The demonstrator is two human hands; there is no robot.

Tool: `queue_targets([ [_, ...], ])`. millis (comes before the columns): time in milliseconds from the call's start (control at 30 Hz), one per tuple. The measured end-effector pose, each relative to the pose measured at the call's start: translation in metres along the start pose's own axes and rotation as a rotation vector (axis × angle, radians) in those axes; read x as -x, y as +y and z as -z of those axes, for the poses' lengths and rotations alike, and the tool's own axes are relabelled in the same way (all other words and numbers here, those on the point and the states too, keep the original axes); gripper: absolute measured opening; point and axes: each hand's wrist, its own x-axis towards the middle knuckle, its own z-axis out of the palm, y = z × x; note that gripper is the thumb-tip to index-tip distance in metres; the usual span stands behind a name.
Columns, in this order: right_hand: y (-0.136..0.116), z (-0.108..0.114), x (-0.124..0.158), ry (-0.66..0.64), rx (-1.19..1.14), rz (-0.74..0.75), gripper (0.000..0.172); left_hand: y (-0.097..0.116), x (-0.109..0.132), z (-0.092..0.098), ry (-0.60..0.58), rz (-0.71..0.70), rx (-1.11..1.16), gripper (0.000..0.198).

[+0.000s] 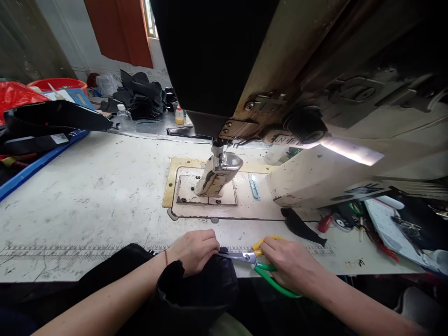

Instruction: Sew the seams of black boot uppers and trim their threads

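My right fingers (270, 247) grip the scissors (248, 257) and my left fingers (211, 244) pinch the black piece (217, 282), which I should keep taut, my grip clear of the blades (235, 256).

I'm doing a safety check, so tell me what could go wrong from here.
The tips of the scissors lie right by the left hand, so a slip might nick its fingers. The black material reaches past the front edge of the table, so it could sag or shift.
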Motion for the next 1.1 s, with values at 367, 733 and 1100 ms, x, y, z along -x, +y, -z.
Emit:
queue_targets([
  [367,-0.023,-0.003,-0.017,0.024,-0.052,-0.023,0.007,-0.005,-0.003,0.008,0.036,0.137,0.318,0.017],
  [733,-0.040,0.020,-0.042,-0.072,-0.091,-0.048,0.019,-0.006,-0.008,0.016,0.200,0.222,0.503,0.013],
  [1100,-0.060,0.022,-0.061,-0.173,-0.087,0.002,0.027,-0.009,-0.007,0.022,0.469,0.439,1.041,0.033],
])
